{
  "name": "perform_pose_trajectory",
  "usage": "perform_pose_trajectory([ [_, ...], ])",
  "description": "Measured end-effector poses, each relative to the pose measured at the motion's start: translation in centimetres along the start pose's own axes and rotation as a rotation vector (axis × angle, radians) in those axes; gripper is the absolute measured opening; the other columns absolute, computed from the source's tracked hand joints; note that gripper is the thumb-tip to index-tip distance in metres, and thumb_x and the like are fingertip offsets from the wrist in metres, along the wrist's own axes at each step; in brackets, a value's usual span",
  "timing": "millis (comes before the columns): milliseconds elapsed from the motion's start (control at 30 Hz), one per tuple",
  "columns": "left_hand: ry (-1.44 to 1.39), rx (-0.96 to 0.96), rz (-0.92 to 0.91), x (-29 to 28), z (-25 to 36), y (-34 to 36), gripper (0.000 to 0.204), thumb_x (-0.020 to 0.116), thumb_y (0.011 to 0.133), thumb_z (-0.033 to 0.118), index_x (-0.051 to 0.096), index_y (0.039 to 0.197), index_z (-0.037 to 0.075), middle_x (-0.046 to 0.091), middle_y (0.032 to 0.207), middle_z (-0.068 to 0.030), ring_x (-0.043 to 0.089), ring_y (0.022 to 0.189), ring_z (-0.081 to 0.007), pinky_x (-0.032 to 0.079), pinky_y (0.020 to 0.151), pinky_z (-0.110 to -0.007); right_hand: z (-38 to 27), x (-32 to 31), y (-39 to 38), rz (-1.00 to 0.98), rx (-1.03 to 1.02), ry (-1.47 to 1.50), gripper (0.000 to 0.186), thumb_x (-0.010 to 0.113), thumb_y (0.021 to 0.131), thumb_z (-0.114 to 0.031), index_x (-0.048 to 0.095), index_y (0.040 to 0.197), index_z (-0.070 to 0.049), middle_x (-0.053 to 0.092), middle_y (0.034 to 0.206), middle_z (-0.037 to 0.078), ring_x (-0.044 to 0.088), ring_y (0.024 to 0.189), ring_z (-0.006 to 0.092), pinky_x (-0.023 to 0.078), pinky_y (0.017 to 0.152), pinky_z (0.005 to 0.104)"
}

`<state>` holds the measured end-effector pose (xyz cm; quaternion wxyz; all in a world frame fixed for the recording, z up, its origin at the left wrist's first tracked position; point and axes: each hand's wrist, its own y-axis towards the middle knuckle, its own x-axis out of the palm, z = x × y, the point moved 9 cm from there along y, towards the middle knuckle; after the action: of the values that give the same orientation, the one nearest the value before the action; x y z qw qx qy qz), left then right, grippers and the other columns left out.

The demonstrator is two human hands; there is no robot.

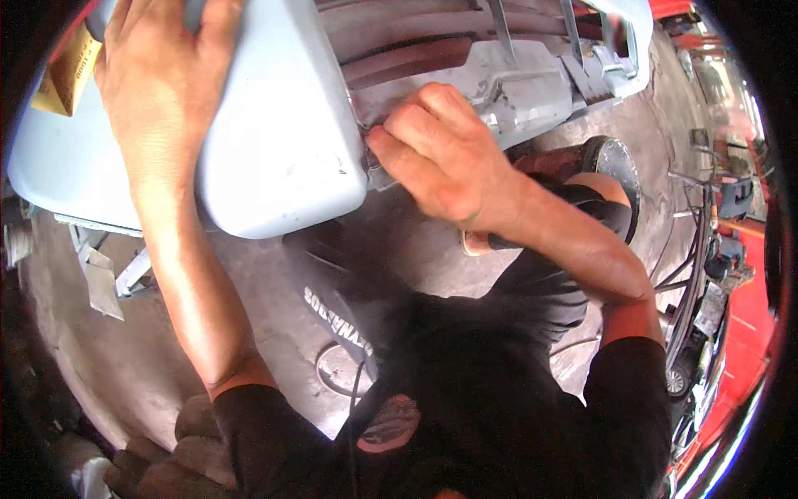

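Note:
A large pale blue moulded panel [278, 141], which looks like a car bumper, lies across the upper left. My left hand [162, 71] rests on its top, thumb spread from the fingers; the fingertips run out of the picture at the upper edge. My right hand [436, 150] is closed, knuckles up, at the panel's inner edge beside a grey inner section [524, 91]. Whatever its fingers pinch there is hidden. A folded piece of yellow-brown sandpaper [71, 71] with print on it lies on the panel, left of my left hand.
Slatted openings with thin upright struts [503, 29] continue at the upper right. Metal stand legs [129, 270] show under the panel's left end. By my knee is a round container [615, 166]. Red bodywork [744, 316] and assorted parts line the right side above a concrete floor [283, 333].

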<state>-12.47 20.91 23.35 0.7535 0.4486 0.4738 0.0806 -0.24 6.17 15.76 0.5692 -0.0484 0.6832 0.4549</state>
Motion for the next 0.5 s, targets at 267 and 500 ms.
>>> perform_pose_trajectory([
  [267, 0.001, 0.002, 0.051, -0.2, 1.2, -0.3, 0.046, 0.063, 0.095, 0.026, 0.067, 0.128, -0.005, 0.060, 0.142, -0.0269, 0.049, 0.139, -0.0439, 0.035, 0.119, -0.051, 0.6, -0.6, -0.3, -0.044, 0.055, -0.039, 0.027, 0.064, 0.072, -0.020, 0.061, 0.092, -0.003, 0.053, 0.092, 0.009, 0.055, 0.091, 0.0286, 0.049, 0.078, 0.0420],
  [500, -0.073, -0.055, 0.014, 0.0, -0.4, 0.1, 0.043, 0.065, 0.095, 0.022, 0.067, 0.128, -0.005, 0.061, 0.142, -0.0252, 0.050, 0.139, -0.0435, 0.036, 0.118, -0.049, 5.3, -4.2, -3.8, -0.151, -0.004, -0.089, 0.030, 0.068, 0.071, -0.017, 0.064, 0.097, -0.004, 0.057, 0.092, 0.008, 0.058, 0.089, 0.0284, 0.051, 0.081, 0.0415],
])
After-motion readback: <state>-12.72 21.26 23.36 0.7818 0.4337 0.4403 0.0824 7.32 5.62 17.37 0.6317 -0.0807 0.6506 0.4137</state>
